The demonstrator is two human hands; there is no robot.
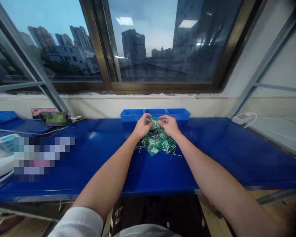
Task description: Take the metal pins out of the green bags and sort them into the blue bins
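Note:
My left hand (143, 125) and my right hand (169, 125) pinch opposite sides of a small green-tinted plastic bag (156, 123), held just above a heap on the table. Pale pieces show through its film. Below it lie more green bags (167, 144), with light-coloured parts inside, and another bag (152, 146) at the heap's front. Loose metal screws (141, 143) are scattered around and under the bags, a few sticking out toward me at the front right. My fingertips partly cover the held bag's edges.
Three joined blue bins (155, 112) stand behind the heap by the wall. The blue table (101, 148) runs under a window. A white power strip (244, 117) with a cable sits at the right, a phone (43, 113) at the back left. Metal frame posts (251, 75) rise at both sides.

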